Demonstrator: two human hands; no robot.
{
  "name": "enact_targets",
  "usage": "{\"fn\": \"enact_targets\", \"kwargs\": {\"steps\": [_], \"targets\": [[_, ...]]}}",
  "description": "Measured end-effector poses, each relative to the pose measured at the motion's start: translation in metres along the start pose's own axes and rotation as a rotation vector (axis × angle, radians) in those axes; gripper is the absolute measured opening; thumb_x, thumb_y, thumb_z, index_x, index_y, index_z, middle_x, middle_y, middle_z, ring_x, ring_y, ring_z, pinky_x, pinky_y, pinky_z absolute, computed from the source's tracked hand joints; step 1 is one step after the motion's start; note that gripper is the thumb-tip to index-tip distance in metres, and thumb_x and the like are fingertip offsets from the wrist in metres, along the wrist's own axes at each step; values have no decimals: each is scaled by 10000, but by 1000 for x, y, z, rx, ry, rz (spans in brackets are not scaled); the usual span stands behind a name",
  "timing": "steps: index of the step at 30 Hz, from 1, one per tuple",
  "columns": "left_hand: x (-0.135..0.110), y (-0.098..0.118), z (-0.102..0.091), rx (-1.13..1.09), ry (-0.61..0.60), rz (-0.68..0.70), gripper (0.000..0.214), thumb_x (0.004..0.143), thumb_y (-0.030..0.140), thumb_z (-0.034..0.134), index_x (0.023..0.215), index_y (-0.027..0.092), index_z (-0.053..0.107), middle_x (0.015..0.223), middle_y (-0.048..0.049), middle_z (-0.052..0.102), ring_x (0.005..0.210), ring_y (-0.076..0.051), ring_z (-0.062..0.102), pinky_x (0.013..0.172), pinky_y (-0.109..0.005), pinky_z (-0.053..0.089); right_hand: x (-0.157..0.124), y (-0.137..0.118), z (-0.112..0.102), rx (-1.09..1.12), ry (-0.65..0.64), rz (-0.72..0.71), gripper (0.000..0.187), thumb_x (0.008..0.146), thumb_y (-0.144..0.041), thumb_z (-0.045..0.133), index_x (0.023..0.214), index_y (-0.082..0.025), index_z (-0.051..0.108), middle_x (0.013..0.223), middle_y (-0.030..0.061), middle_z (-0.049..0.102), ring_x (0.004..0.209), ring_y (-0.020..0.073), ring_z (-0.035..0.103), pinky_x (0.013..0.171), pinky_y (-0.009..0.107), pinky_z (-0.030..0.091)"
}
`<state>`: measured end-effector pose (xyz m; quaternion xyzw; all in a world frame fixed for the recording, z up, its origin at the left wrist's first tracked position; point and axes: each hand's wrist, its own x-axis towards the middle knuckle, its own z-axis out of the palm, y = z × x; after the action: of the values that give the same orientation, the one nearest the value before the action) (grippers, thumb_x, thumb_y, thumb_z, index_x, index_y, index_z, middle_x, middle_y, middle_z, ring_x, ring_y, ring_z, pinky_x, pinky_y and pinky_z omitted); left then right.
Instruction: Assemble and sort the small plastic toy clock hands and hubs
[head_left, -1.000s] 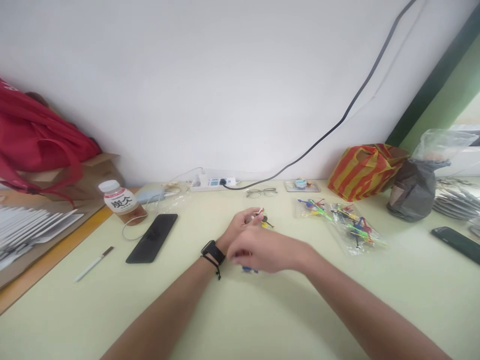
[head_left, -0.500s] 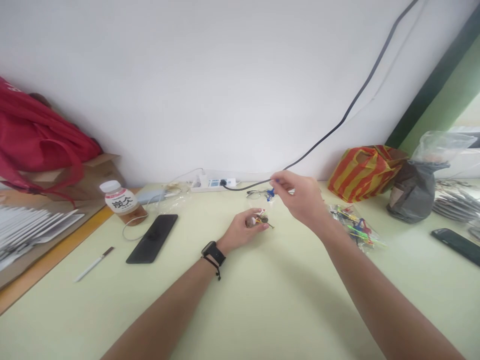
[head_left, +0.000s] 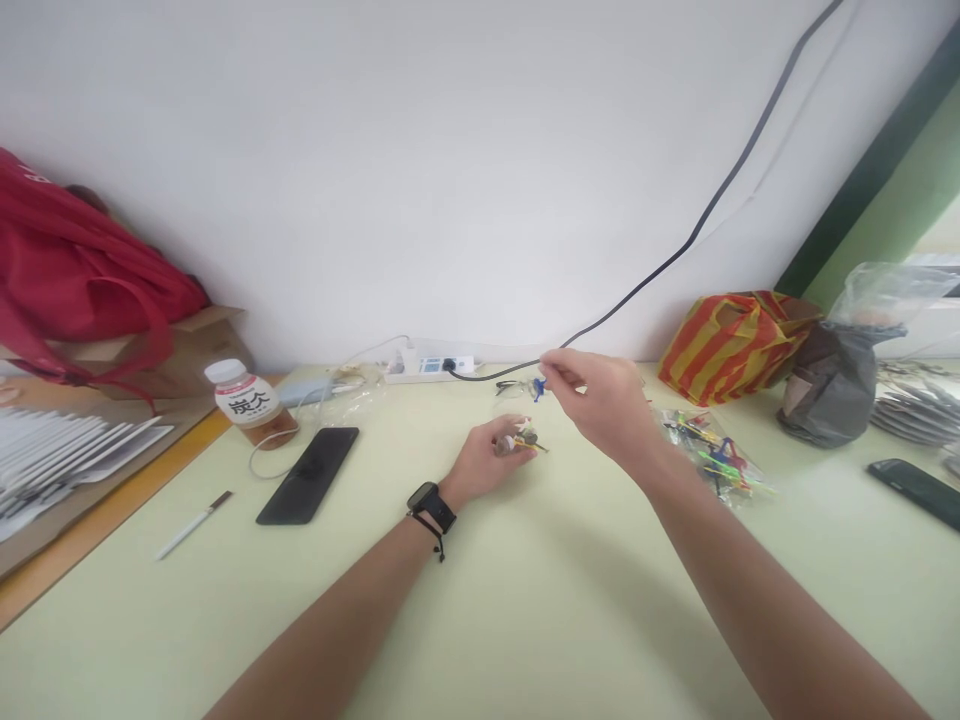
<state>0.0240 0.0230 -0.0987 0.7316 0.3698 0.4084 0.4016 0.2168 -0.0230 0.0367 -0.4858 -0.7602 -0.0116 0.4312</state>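
Observation:
My left hand [head_left: 491,458] is closed around a small multicoloured item [head_left: 526,438] with white, red, yellow and dark parts, just above the table [head_left: 480,620]. What kind of thing it is I cannot make out. Higher and to the right, my right hand [head_left: 596,395] is raised, thumb and forefinger pinched together. Whatever may be between those fingertips is too small to name. A small blue piece [head_left: 538,388] shows right beside the fingertips; whether it is held or lies behind them is unclear. Eyeglasses [head_left: 514,387] lie just left of it.
Right of my right forearm is a clear bag of colourful plastic pieces [head_left: 720,460]. A black phone [head_left: 307,475], a pen [head_left: 193,525] and a drink bottle [head_left: 251,405] are on the left. A power strip [head_left: 420,370] with a black cable [head_left: 637,285] runs along the wall.
The view has shifted slightly. Both hands keep nearly the same pose; the blue spot at the tips of my right thumb and forefinger no longer shows.

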Motion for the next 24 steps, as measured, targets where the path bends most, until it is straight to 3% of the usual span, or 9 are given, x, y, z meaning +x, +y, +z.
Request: {"fn": "enact_targets", "kwargs": {"steps": [4, 8, 14, 16, 19, 24], "targets": [[0, 1, -2, 93, 38, 35, 430, 849, 383, 773, 1238, 215, 701, 1125, -76, 769, 960, -223, 696, 845, -328, 533, 1, -6, -9, -34, -203, -4, 192, 947, -218, 518, 901, -229, 705, 723, 21, 694, 670, 181, 640, 675, 283, 427], [0, 3, -3, 147, 34, 59, 413, 855, 360, 763, 1239, 224, 702, 1154, -70, 764, 1003, -228, 695, 891, -332, 525, 1, -11, -16, -122, -324, -5, 286, 956, -175, 461, 745, -235, 644, 593, -11, 549, 568, 156, 502, 621, 292, 335], [-1, 5, -2, 206, 45, 75, 409, 877, 362, 734, 1262, 235, 686, 1183, -51, 757, 1000, -222, 693, 886, -322, 525, -1, -11, -15, -158, -302, -40, 208, 913, -99, 488, 848, -211, 651, 834, 44, 658, 733, 178, 567, 637, 295, 330], [-2, 7, -1, 235, 44, 72, 420, 876, 360, 730, 1274, 236, 682, 1155, -47, 766, 911, -205, 695, 851, -319, 531, -1, -10, -12, -176, -284, -32, 190, 876, -76, 508, 892, -213, 639, 799, 22, 649, 715, 170, 552, 634, 289, 321], [-3, 12, -1, 280, 22, 65, 413, 875, 357, 724, 1268, 237, 689, 1110, -46, 776, 800, -184, 676, 801, -316, 532, -2, -10, -5, -194, -293, -24, 164, 829, -64, 528, 812, -216, 588, 713, -6, 604, 660, 157, 502, 605, 287, 284], [-4, 19, -3, 278, -22, 99, 356, 895, 325, 687, 1243, 252, 696, 1078, -25, 775, 817, -184, 678, 789, -302, 520, -5, -8, 11, -198, -363, -73, 191, 816, -35, 516, 805, -213, 584, 764, 0, 647, 669, 151, 493, 599, 293, 259]]}}
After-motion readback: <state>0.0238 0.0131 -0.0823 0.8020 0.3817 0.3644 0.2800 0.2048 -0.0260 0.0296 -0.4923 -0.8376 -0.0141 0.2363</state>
